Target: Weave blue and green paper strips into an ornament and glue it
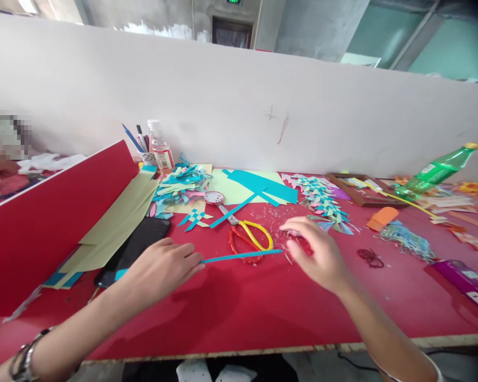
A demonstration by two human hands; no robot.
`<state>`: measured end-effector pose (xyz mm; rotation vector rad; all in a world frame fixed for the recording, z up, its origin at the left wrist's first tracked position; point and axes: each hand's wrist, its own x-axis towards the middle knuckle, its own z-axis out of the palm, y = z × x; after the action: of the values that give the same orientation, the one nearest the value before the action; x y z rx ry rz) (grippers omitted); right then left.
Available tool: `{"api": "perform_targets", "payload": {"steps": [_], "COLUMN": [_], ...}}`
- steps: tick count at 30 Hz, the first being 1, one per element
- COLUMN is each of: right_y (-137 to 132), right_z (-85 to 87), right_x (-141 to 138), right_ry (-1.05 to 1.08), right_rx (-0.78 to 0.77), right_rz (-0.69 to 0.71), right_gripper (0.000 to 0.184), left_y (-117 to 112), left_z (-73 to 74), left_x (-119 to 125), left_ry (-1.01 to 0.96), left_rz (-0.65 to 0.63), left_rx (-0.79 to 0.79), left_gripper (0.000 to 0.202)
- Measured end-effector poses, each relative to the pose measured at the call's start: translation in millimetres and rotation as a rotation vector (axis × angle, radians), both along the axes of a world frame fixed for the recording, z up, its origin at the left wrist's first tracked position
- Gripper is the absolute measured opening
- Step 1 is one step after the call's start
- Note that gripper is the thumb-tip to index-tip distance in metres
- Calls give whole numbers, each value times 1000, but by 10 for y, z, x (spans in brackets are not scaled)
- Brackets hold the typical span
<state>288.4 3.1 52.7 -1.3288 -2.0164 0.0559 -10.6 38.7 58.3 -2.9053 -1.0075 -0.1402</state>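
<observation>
My left hand point(169, 265) is closed on a narrow blue paper strip point(242, 256), which sticks out to the right above the red table. Part of a blue strip also shows behind the left wrist. My right hand point(321, 252) hovers just past the strip's free end, thumb and fingers apart, not touching it. Behind the strip lie scissors point(234, 218) with one red and one yellow handle loop. A small woven piece of blue and pale green strips point(195, 218) lies left of them. Pale scraps lie around my right fingers; what is behind these fingers is partly hidden.
Blue paper point(269, 184) lies on a pale green sheet point(219, 184) at the back. A heap of strips point(181, 185), a phone point(143, 241) and a red divider point(56, 212) are left. To the right are a braided strip chain point(322, 199), a green bottle point(438, 172) and a purple box point(466, 281).
</observation>
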Motion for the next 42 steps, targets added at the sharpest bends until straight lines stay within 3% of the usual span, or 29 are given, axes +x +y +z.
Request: {"api": "perform_targets", "payload": {"steps": [4, 8, 11, 13, 16, 18, 20, 26, 31, 35, 39, 42], "right_y": [-47, -34, -9, 7, 27, 27, 15, -31, -75, -172, -268, -286], "right_z": [0, -68, -75, -70, -96, -147, -217, -404, -439, -516, -639, -671], "right_x": [-363, -474, -461, -459, -491, -521, -544, -534, -542, -580, -637, -684], "right_ry": [-209, -158, -75, -36, -71, -111, -130, -268, -379, -429, -435, -447], "right_rx": [-79, -344, -455, -410, -352, -371, -403, -488, -317, -101, -50, -78], "right_rz": [188, 248, 267, 255, 267, 284, 288, 315, 274, 245, 218, 206], "right_gripper": [38, 20, 14, 17, 19, 11, 10, 19, 28, 15, 19, 20], "left_y": [-42, -45, -21, 7, 47, 56, 42, -54, -79, -113, -154, -171], "left_z": [-120, -144, -129, -136, -182, -228, -283, -464, -538, -561, -603, -635], "left_x": [148, 176, 155, 133, 100, 92, 105, 280, 403, 409, 400, 406], "left_ry": [-10, -73, -125, -162, -215, -230, -228, -156, -51, -51, -79, -50], "left_rz": [-80, -146, -149, -146, -122, -96, -69, -118, -150, -97, -84, -119], "left_rx": [280, 334, 286, 218, -3, -184, -271, -81, -118, -122, -12, -37], "left_gripper": [35, 34, 33, 31, 26, 23, 20, 25, 12, 9, 14, 15]}}
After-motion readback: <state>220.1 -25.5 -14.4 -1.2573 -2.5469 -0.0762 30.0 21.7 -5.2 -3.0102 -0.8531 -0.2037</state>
